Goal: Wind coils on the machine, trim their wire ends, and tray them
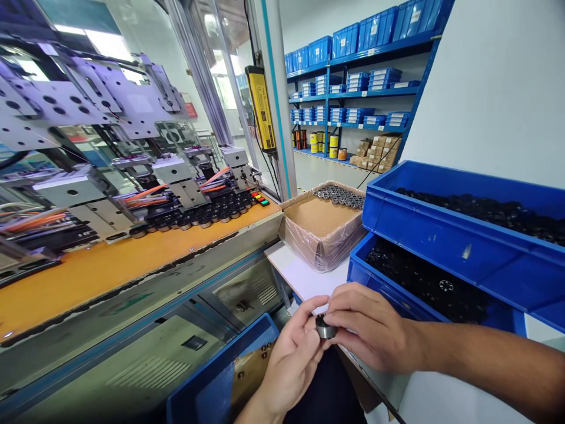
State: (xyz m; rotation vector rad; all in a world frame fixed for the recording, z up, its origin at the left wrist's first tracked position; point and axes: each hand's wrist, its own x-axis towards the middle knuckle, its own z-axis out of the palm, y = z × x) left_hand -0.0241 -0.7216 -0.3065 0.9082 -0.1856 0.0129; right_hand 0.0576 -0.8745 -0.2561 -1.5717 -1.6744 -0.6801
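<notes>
A small round metal part (pixel 325 331) with a black toothed top is held between both hands near the lower middle of the head view. My left hand (pixel 293 353) grips it from the left with thumb and fingers. From the right, my right hand (pixel 368 327) pinches the same part, its fingertips on the black top and the near side. The hands meet above the near edge of a white table (pixel 304 277).
Machine heads stand over an orange worktop (pixel 132 259) bearing rows of parts at left. A plastic-lined carton (pixel 309 221) sits beyond my hands. Stacked blue bins (pixel 441 235) of black parts are at right. Another blue bin (pixel 198 377) lies low at left.
</notes>
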